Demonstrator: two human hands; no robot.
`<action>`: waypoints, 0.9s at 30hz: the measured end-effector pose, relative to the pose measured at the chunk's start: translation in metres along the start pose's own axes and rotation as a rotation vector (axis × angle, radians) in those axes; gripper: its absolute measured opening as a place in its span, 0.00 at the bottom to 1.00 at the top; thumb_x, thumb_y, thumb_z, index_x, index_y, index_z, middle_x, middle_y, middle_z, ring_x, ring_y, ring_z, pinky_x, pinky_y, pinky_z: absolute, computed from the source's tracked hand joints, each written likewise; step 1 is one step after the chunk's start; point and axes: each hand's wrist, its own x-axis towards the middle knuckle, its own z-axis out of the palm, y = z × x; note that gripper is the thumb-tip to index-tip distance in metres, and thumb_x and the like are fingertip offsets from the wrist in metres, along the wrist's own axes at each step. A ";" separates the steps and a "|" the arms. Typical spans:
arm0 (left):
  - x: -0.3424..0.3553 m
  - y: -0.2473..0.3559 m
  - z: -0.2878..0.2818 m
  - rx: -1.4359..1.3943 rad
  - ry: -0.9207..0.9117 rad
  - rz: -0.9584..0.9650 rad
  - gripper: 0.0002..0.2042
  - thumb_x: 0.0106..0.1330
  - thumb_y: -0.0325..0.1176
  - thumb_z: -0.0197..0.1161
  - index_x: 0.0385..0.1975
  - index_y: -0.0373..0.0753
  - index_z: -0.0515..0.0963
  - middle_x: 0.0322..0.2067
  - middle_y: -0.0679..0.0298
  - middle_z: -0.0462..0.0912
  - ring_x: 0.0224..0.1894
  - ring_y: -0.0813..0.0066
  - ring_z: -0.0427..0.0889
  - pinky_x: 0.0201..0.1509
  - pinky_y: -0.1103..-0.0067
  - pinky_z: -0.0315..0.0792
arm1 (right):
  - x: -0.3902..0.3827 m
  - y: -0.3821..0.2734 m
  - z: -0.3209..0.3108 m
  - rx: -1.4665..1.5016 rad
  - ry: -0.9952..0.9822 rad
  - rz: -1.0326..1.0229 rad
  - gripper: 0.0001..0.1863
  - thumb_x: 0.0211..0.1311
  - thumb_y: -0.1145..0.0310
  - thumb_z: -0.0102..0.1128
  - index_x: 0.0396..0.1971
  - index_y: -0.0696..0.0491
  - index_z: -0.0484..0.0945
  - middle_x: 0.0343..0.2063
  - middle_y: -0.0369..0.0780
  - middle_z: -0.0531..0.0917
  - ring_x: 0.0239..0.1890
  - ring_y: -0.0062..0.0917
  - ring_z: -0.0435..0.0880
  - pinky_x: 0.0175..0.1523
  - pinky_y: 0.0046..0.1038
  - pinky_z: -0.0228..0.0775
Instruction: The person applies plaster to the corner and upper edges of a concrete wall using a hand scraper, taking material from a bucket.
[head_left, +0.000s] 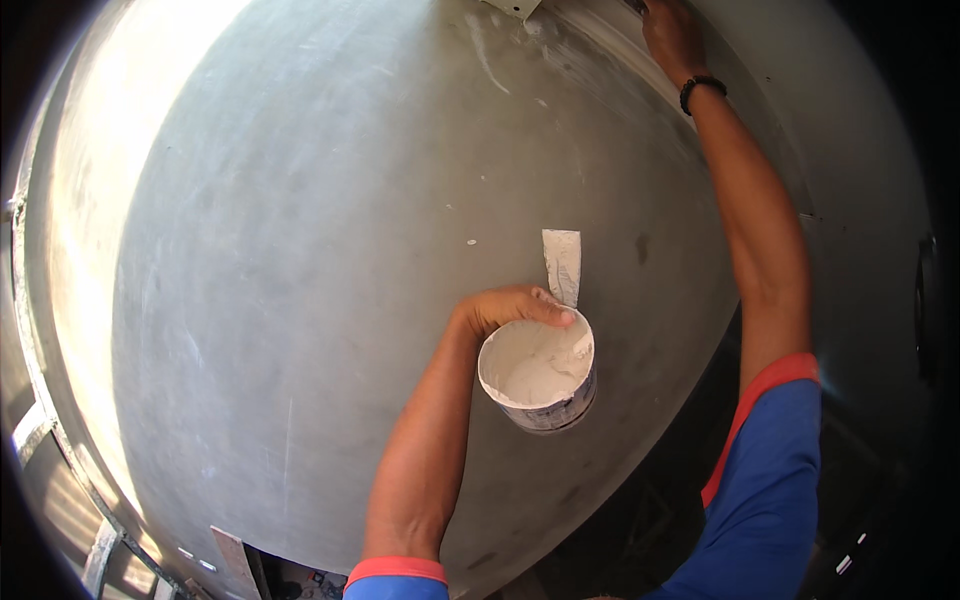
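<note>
My left hand (515, 307) is closed on the rim of a small round tub (548, 412), held over the grey surface. Inside lies a whitish paste (540, 375), some of it smeared up the wall. Just beyond the rim, by my left fingertips, sticks out a flat scraper blade (563, 262) caked with the same paste; its handle is hidden. My right arm reaches far forward to the upper right. There my right hand (675, 40), with a dark bracelet at the wrist, is closed around a dark object, mostly cut off by the frame's top edge.
A broad smooth grey surface (330, 250) fills most of the view, with white smears (485, 60) near the far seam. A dark grey panel (840, 120) rises at the right. Scaffold-like metal bars (60, 440) stand at the left, beside a sunlit strip.
</note>
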 end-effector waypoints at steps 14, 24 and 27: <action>0.004 -0.001 0.002 -0.031 -0.035 -0.019 0.22 0.53 0.45 0.75 0.39 0.33 0.82 0.37 0.60 0.85 0.39 0.71 0.83 0.48 0.74 0.74 | -0.038 0.063 0.002 0.089 0.121 -0.185 0.19 0.61 0.73 0.56 0.53 0.45 0.76 0.44 0.40 0.81 0.43 0.39 0.81 0.48 0.38 0.74; 0.004 0.004 0.006 0.013 -0.035 -0.013 0.22 0.54 0.45 0.74 0.40 0.32 0.82 0.37 0.59 0.85 0.40 0.71 0.83 0.48 0.75 0.74 | -0.011 0.036 0.025 0.024 0.123 -0.152 0.14 0.62 0.75 0.48 0.44 0.52 0.79 0.42 0.49 0.78 0.48 0.44 0.76 0.53 0.40 0.69; 0.001 0.002 0.001 0.014 -0.028 -0.007 0.22 0.54 0.45 0.74 0.40 0.33 0.83 0.37 0.59 0.85 0.40 0.72 0.82 0.48 0.75 0.74 | -0.012 0.005 0.022 0.127 0.079 -0.024 0.16 0.61 0.76 0.47 0.46 0.51 0.78 0.43 0.49 0.78 0.49 0.45 0.76 0.53 0.41 0.68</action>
